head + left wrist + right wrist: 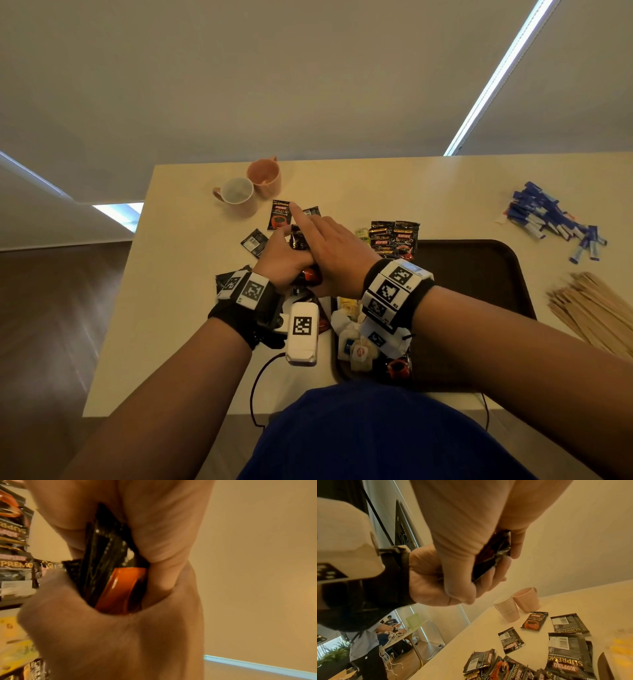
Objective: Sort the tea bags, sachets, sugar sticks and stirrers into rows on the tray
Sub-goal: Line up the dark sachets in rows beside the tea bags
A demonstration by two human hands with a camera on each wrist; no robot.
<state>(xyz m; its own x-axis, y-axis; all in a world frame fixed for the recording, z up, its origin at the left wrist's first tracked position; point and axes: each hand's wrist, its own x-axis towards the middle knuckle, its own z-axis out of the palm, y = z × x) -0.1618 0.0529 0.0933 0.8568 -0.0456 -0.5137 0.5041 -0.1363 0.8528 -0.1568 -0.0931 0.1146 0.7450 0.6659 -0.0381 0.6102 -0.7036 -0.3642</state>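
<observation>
My left hand [284, 260] grips a stack of black coffee sachets [298, 240] upright, just left of the brown tray [479, 267]. In the left wrist view the stack [109, 568] sits between thumb and curled fingers. My right hand [329, 243] lies over the stack, index finger straight and pointing away. In the right wrist view its thumb and a finger pinch the stack's [493, 555] edges. Loose sachets [281, 214] lie on the table beyond the hands. Tea bags [356, 342] are heaped on the tray's left end. Blue sugar sticks [548, 219] and wooden stirrers [592, 308] lie right of the tray.
Two pink cups [239, 195] stand at the table's back left. More coffee sachets [394, 238] are piled at the tray's back left corner. Several sachets [511, 640] are scattered face down under my hands. People work at another table [393, 630] in the background.
</observation>
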